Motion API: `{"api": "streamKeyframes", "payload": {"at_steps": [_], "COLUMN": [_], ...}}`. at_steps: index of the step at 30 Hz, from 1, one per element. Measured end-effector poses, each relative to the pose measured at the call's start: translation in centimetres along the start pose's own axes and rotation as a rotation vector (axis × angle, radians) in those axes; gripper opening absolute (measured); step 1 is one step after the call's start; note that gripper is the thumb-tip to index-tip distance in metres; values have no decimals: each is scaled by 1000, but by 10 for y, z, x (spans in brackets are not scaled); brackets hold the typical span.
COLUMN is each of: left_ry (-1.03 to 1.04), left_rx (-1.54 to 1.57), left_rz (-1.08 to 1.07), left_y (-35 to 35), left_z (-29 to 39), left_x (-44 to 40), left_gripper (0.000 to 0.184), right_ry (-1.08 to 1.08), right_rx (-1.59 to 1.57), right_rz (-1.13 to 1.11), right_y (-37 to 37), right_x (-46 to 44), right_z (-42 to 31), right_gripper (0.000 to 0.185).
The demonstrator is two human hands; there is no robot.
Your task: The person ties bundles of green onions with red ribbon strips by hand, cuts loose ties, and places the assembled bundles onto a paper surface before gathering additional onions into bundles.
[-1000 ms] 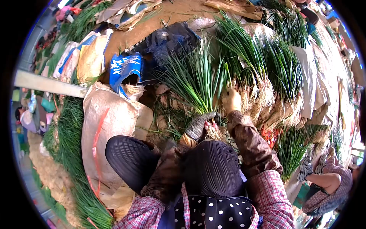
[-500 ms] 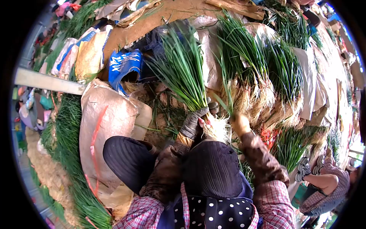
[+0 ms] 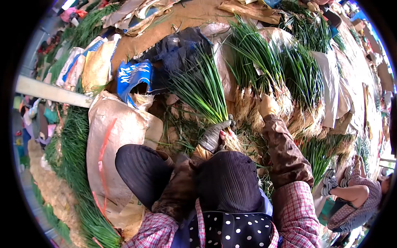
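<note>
A grey-gloved hand, my left hand [image 3: 213, 136], is wrapped round the lower stems of a bunch of green onions [image 3: 206, 91], just above my knees. Its leaves fan up and to the left, and its pale roots hang below the fist. My right hand [image 3: 269, 106], in a yellowish glove, reaches to the roots of the onion pile [image 3: 256, 53] on the right. Its fingertips are hidden among stems and roots, so what it grips, if anything, cannot be made out. Another onion bundle [image 3: 304, 76] lies farther right.
A blue printed sack [image 3: 134, 76] and a brown paper sheet [image 3: 118, 140] lie to the left. Long green bundles [image 3: 74, 165] line the far left beneath a pale bar [image 3: 53, 91]. At the lower right another person [image 3: 357, 198] sits with bare legs. Loose leaves litter the ground before me.
My right hand has moved up from beside the held bunch to the pile, and the loose stalk near it no longer shows there. The bunch in my left hand has tilted and lowered slightly.
</note>
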State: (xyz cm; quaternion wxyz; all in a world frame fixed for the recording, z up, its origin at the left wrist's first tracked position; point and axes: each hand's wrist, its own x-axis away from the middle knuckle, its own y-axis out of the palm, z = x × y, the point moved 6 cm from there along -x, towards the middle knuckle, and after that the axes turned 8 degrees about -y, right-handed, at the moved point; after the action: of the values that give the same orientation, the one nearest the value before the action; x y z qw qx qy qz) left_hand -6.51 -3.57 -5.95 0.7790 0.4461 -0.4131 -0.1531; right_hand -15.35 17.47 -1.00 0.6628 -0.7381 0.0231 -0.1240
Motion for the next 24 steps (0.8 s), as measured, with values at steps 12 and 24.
{"api": "streamKeyframes", "payload": {"at_steps": [12, 24], "left_ry": [-115, -23], "left_rx": [-222, -32], "left_rz": [6, 356], "left_y": [-15, -35], "left_z": [-16, -16], "left_x": [-14, -10], "left_gripper": [17, 13], "right_ry": [-47, 175], "right_rx": [-850, -1348], "right_rz": [-378, -113], "right_y": [95, 82], "right_x": [106, 71], "right_z": [-11, -60], "right_gripper": [41, 29]}}
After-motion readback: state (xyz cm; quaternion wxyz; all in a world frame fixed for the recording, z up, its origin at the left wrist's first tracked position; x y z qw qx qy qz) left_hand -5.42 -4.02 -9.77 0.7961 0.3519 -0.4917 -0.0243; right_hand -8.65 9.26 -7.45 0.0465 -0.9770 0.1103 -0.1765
